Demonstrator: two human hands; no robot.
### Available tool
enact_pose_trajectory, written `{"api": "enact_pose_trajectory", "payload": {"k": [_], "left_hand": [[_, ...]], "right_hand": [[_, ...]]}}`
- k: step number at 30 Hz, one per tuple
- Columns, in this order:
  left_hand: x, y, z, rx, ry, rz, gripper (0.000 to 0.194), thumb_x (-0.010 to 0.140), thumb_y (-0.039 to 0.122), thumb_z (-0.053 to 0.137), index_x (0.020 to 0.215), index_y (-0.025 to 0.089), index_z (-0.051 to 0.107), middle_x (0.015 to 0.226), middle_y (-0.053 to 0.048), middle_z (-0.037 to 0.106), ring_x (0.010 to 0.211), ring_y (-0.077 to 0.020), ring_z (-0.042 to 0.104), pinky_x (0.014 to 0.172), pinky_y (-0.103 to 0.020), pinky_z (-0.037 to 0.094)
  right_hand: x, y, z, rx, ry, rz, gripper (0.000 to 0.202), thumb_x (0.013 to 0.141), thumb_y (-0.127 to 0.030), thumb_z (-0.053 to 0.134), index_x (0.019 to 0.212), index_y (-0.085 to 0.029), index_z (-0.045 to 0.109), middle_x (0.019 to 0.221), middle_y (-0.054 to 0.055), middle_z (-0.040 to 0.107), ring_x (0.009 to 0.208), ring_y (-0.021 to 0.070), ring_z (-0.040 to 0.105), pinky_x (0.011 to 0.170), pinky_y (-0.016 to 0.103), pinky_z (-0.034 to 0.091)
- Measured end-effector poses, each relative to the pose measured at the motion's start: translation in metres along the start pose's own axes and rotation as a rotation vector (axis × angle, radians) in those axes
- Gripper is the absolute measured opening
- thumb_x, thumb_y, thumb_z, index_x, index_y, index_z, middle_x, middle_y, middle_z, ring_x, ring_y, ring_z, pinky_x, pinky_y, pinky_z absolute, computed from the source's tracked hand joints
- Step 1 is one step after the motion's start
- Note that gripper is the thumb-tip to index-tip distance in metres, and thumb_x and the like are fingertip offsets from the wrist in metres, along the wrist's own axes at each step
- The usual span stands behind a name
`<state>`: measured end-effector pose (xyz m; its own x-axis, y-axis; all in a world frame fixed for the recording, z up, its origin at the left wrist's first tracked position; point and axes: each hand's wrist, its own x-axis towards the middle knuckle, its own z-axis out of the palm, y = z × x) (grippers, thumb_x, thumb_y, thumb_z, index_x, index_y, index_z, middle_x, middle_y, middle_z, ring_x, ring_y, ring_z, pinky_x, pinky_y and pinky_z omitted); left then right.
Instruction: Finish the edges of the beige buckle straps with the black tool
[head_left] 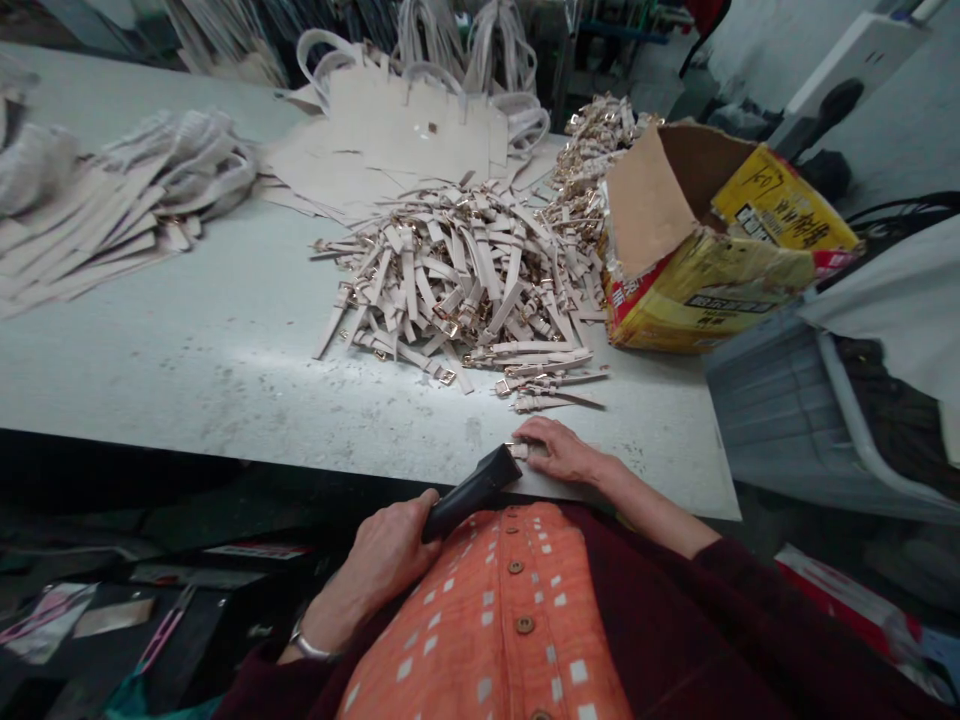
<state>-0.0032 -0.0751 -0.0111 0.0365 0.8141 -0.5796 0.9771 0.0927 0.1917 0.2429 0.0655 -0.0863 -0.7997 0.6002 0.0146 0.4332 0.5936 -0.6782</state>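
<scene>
My left hand (390,545) is closed around the narrow end of a black handheld tool (476,487), whose exact kind I cannot make out. The tool's wide end points up and right, close to a small pale strap with a metal buckle (517,451). At the table's front edge, my right hand (559,452) has its fingers on that strap; most of its length is hidden under the hand. Just beyond lie a few similar buckled straps (551,382) in a loose row. Behind them rises a large heap of such straps (480,260).
An open yellow cardboard box (697,295) stands on the table (187,370) at right, beside a second strap pile (596,145). Pale bag panels with handles (405,120) lie at the back, long strips (112,200) at left. A grey bin (780,410) stands right of the table.
</scene>
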Motion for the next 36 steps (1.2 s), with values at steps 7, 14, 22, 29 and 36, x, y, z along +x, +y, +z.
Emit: {"api": "enact_pose_trajectory", "payload": {"k": [7, 14, 22, 29, 36], "left_hand": [[0.014, 0.005, -0.016, 0.126, -0.011, 0.024, 0.027, 0.072, 0.024, 0.047, 0.099, 0.023, 0.051, 0.087, -0.007, 0.066, 0.084, -0.0226, 0.063, 0.068, -0.03, 0.042], [0.03, 0.003, -0.026, 0.165, -0.028, 0.1, 0.032, 0.072, 0.02, 0.048, 0.104, 0.022, 0.049, 0.094, -0.009, 0.066, 0.089, -0.0229, 0.062, 0.073, -0.032, 0.043], [0.031, 0.013, -0.022, 0.183, -0.034, 0.095, 0.03, 0.073, 0.021, 0.046, 0.103, 0.021, 0.049, 0.088, -0.009, 0.066, 0.085, -0.0228, 0.063, 0.07, -0.031, 0.043], [0.025, 0.008, -0.026, 0.175, -0.076, 0.044, 0.027, 0.075, 0.021, 0.044, 0.101, 0.022, 0.049, 0.089, -0.008, 0.067, 0.087, -0.0218, 0.063, 0.071, -0.031, 0.043], [0.029, 0.013, -0.024, 0.182, -0.066, 0.058, 0.032, 0.074, 0.022, 0.046, 0.106, 0.021, 0.049, 0.089, -0.009, 0.066, 0.087, -0.0219, 0.062, 0.072, -0.031, 0.043]], "right_hand": [[-0.021, 0.005, 0.017, -0.091, 0.232, 0.077, 0.013, 0.076, -0.019, 0.062, 0.09, -0.018, 0.061, 0.09, 0.006, 0.059, 0.09, 0.0189, 0.048, 0.079, 0.033, 0.034], [-0.023, 0.009, 0.011, -0.063, 0.178, 0.039, 0.015, 0.081, -0.023, 0.06, 0.096, -0.022, 0.064, 0.089, 0.005, 0.06, 0.087, 0.0178, 0.049, 0.076, 0.032, 0.035], [-0.023, 0.018, 0.019, -0.073, 0.255, 0.01, 0.014, 0.081, -0.033, 0.06, 0.087, -0.022, 0.068, 0.084, 0.005, 0.061, 0.082, 0.0172, 0.05, 0.075, 0.032, 0.035], [-0.025, 0.018, 0.023, -0.112, 0.269, 0.001, 0.016, 0.084, -0.033, 0.056, 0.088, -0.022, 0.067, 0.086, 0.005, 0.062, 0.084, 0.0173, 0.05, 0.076, 0.033, 0.033], [-0.023, 0.012, 0.023, -0.115, 0.266, 0.029, 0.013, 0.085, -0.028, 0.055, 0.081, -0.021, 0.064, 0.087, 0.004, 0.061, 0.085, 0.0178, 0.047, 0.076, 0.033, 0.031]]}}
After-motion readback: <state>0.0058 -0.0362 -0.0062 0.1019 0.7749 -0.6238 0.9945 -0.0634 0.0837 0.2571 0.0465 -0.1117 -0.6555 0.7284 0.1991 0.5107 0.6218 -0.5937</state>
